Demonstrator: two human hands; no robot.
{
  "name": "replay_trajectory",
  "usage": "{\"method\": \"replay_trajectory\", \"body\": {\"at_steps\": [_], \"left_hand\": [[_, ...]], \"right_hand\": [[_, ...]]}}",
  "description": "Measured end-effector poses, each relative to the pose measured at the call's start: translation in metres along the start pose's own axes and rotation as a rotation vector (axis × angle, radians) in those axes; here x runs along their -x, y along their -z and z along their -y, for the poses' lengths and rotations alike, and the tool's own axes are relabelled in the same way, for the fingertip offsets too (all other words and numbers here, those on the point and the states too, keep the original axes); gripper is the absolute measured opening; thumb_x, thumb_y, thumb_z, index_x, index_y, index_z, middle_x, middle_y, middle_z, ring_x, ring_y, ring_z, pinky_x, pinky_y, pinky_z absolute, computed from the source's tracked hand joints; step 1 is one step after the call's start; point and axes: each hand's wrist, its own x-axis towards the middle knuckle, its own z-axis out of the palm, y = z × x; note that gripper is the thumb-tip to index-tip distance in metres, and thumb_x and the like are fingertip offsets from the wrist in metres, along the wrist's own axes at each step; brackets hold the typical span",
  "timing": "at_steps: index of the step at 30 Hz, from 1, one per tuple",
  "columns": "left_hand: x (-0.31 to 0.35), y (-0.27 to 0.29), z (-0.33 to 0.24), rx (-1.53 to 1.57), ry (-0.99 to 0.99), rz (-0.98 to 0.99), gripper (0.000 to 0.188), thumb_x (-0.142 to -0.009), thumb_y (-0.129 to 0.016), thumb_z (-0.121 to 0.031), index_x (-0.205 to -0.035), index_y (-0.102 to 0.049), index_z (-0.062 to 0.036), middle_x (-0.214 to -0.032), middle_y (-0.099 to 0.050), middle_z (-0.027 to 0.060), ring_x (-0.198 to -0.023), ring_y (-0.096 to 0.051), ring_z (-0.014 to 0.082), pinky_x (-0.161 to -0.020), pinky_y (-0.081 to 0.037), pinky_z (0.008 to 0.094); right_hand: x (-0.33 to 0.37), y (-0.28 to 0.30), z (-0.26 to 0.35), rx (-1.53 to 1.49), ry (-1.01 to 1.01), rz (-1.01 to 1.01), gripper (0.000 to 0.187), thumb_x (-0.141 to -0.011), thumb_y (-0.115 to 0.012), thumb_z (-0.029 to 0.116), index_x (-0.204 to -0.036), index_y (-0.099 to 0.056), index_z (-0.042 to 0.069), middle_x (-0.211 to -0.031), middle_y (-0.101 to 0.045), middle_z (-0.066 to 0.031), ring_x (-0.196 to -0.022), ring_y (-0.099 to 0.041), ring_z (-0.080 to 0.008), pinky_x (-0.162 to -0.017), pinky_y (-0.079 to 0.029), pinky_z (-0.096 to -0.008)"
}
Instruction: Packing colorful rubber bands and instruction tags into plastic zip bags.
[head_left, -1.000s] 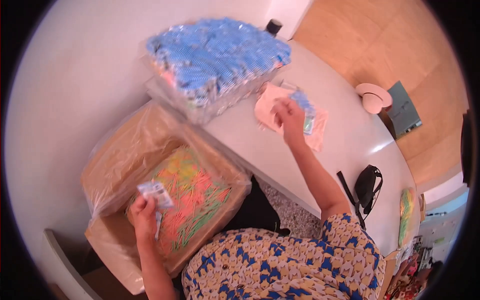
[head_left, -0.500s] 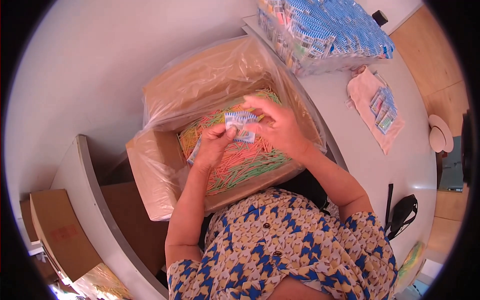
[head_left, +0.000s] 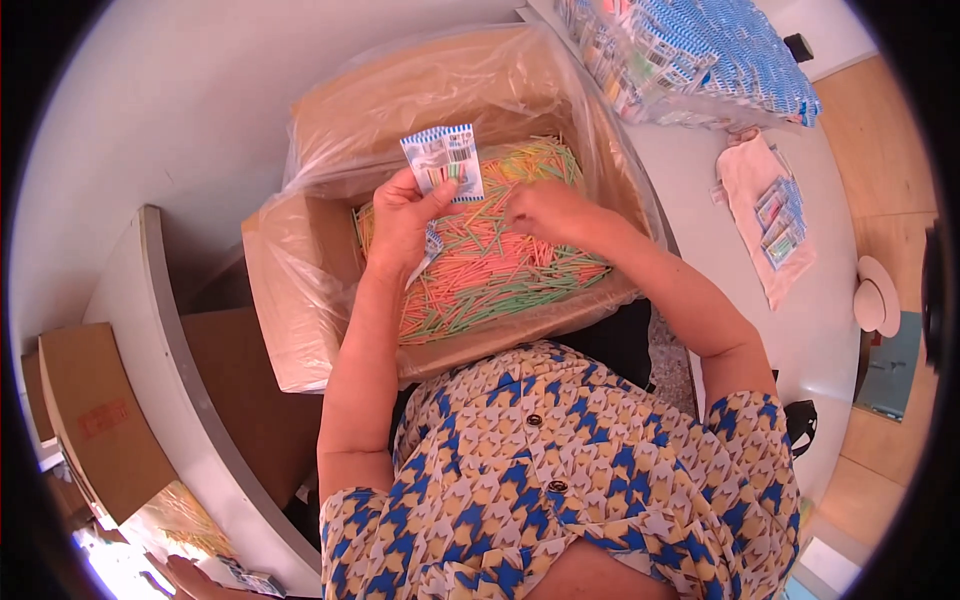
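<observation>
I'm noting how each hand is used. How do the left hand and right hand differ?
The left hand holds up a packet, thumb on its front; the right hand, over the sticks, shows no packet. The left forearm runs nearly upright in the picture; the right forearm slants in leftward. Both hands are bare and over the box.

Soft light is brightening the white table, while glare is washing out the lower left. Fisheye distortion is bowing the pale partition (black is ringing everything), and shadow is pooling beside it.
</observation>
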Motion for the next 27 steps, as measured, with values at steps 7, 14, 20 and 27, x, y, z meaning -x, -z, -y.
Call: {"method": "replay_trajectory", "body": {"at_steps": [7,14,20,27], "left_hand": [[-0.001,-0.001,-0.005,0.093,-0.007,-0.002,0.02,-0.083,-0.064,-0.001,-0.102,-0.065,-0.0029,-0.095,-0.068,0.0046,-0.082,-0.065,0.012,-0.071,-0.057,0.0276],[-0.005,0.006,-0.006,0.134,-0.027,-0.025,0.02,-0.083,-0.065,-0.001,-0.103,-0.065,-0.0028,-0.095,-0.068,0.0048,-0.083,-0.065,0.0128,-0.07,-0.056,0.0268],[-0.004,0.002,-0.008,0.158,0.023,0.018,0.021,-0.09,-0.06,-0.016,-0.107,-0.064,-0.0029,-0.099,-0.067,0.0058,-0.088,-0.064,0.0149,-0.075,-0.055,0.0293],[0.001,0.001,-0.002,0.009,0.037,0.087,0.028,-0.095,-0.052,-0.023,-0.109,-0.063,-0.0011,-0.103,-0.065,0.0059,-0.092,-0.062,0.0159,-0.081,-0.053,0.0323]], "right_hand": [[-0.029,-0.032,0.002,0.342,0.003,0.009,0.014,-0.076,-0.055,0.009,-0.08,-0.063,-0.002,-0.097,-0.06,-0.0199,-0.088,-0.062,-0.0339,-0.072,-0.051,-0.0427],[-0.05,-0.036,0.002,0.445,0.1,0.151,0.013,-0.073,-0.056,0.006,-0.078,-0.064,-0.002,-0.085,-0.063,-0.0198,-0.082,-0.064,-0.0338,-0.07,-0.051,-0.0426],[-0.042,-0.033,-0.011,0.143,-0.121,-0.131,0.012,-0.072,-0.057,0.007,-0.069,-0.062,-0.003,-0.079,-0.063,-0.0205,-0.076,-0.063,-0.0357,-0.066,-0.05,-0.0433],[0.0,0.072,0.017,-0.39,-0.237,-0.502,0.017,-0.077,-0.068,0.012,-0.074,-0.066,-0.005,-0.068,-0.064,-0.0127,-0.051,-0.053,-0.0137,-0.048,-0.042,-0.0296]]}}
